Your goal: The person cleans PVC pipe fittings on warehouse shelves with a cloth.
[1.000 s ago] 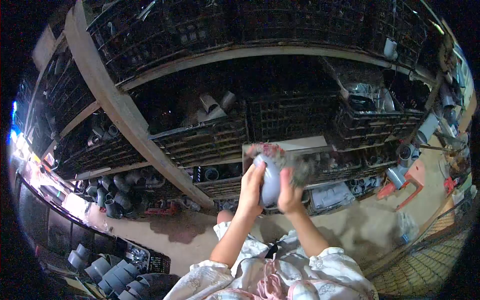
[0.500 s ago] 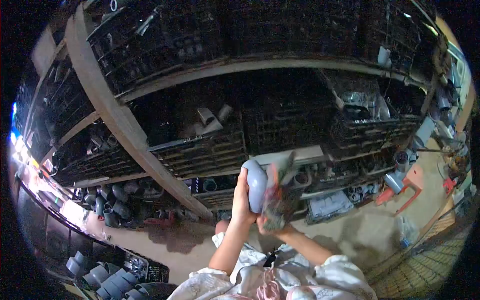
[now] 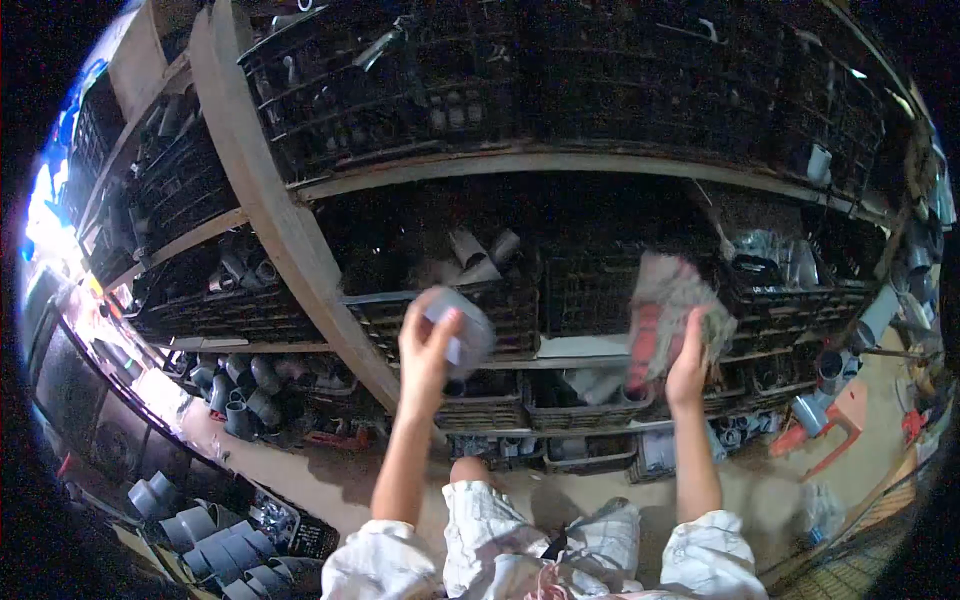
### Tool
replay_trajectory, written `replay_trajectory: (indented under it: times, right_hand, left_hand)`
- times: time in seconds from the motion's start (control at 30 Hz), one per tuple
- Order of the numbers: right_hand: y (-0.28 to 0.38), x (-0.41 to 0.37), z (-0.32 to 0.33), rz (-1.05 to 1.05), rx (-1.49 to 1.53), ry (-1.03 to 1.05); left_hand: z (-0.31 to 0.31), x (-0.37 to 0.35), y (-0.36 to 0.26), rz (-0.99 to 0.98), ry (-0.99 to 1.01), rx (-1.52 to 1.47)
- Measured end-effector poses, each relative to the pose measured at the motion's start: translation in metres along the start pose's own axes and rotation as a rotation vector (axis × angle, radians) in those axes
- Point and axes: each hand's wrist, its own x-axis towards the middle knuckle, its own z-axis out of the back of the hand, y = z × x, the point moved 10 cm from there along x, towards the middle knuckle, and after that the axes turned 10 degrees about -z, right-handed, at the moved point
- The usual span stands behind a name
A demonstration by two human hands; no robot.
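Note:
A grey, rounded plastic pipe fitting, slightly blurred, is gripped in my left hand, with the thumb across its near side. My right hand is held well apart from it, closed around a crumpled rag of grey and red-checked cloth. Both hands are raised in front of the shelving at about the same height. Behind the left hand, several grey pipe pieces lie in a dark crate on the middle shelf.
Black plastic crates fill the wooden shelves ahead, and a slanting wooden post stands at the left. Grey fittings are heaped in the lower left. A red plastic piece lies on the floor at the right.
My hands have separated, the left going left with the fitting and the right going right with the rag. Before, the rag was right beside the fitting. The view has also shifted slightly.

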Motion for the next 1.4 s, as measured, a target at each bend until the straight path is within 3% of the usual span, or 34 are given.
replay_trajectory:
  times: [0.1, 0.13, 0.2, 0.23, 0.3, 0.33, 0.37, 0.47, 0.53, 0.63, 0.8, 0.87, 0.97, 1.07, 1.1, 1.2, 1.27, 1.37, 1.4]
  right_hand:
    - [0.023, 0.053, -0.030, 0.171, -0.240, 0.128]
    - [0.030, 0.066, -0.046, 0.282, -0.395, 0.158]
    - [0.019, 0.085, -0.092, 0.734, -1.186, -0.056]
    - [0.011, 0.091, -0.113, 0.972, -1.483, -0.261]
    - [0.020, 0.095, -0.122, 0.954, -1.234, -0.223]
    - [0.032, 0.095, -0.126, 0.943, -1.109, -0.208]
    - [0.030, 0.115, -0.117, 0.644, -0.958, -0.167]
    - [0.010, 0.120, -0.123, 0.836, -0.899, -0.210]
    - [0.017, 0.118, -0.122, 0.759, -0.905, -0.144]
    - [0.021, 0.122, -0.123, 0.602, -0.983, -0.001]
    - [0.016, 0.124, -0.124, 0.508, -1.057, 0.058]
    - [0.008, 0.131, -0.124, 0.547, -0.957, -0.044]
    - [0.008, 0.133, -0.125, 0.498, -0.996, -0.001]
    - [-0.008, 0.140, -0.131, 0.458, -1.072, 0.090]
    - [-0.008, 0.138, -0.129, 0.468, -1.070, 0.078]
    - [-0.004, 0.137, -0.127, 0.440, -1.065, 0.055]
    - [-0.002, 0.137, -0.124, 0.331, -1.077, 0.077]
    - [0.008, 0.125, -0.131, 0.665, -1.074, -0.006]
    - [0.005, 0.126, -0.129, 0.625, -1.077, -0.004]
  left_hand:
    - [0.034, 0.061, -0.016, -0.270, -0.114, 0.050]
    - [0.048, 0.082, -0.011, -0.345, -0.148, 0.218]
    - [0.057, 0.117, -0.011, -0.430, -0.139, 0.713]
    - [0.062, 0.135, 0.011, -0.312, -0.064, 0.895]
    - [0.080, 0.161, 0.063, -0.065, 0.091, 1.245]
    - [0.082, 0.164, 0.078, -0.048, 0.170, 1.417]
    - [0.086, 0.169, 0.101, 0.060, 0.260, 1.392]
    - [0.108, 0.177, 0.174, 0.300, 0.480, 1.228]
    - [0.136, 0.192, 0.240, 0.319, 0.559, 1.238]
    - [0.113, 0.175, 0.186, 0.274, 0.444, 1.387]
    - [0.043, 0.169, 0.097, -0.165, 0.369, 1.222]
    - [-0.003, 0.158, 0.077, -0.212, 0.463, 1.070]
    - [-0.082, 0.131, 0.061, -0.368, 0.726, 1.023]
    - [-0.128, 0.109, 0.074, -0.362, 0.971, 1.159]
    - [-0.129, 0.119, 0.110, -0.375, 1.012, 1.025]
    - [-0.111, 0.116, 0.110, -0.013, 1.206, 0.986]
    - [-0.103, 0.114, 0.099, -0.095, 1.208, 1.124]
    - [-0.084, 0.115, 0.103, -0.112, 1.209, 1.140]
    - [-0.078, 0.117, 0.104, -0.101, 1.207, 1.117]
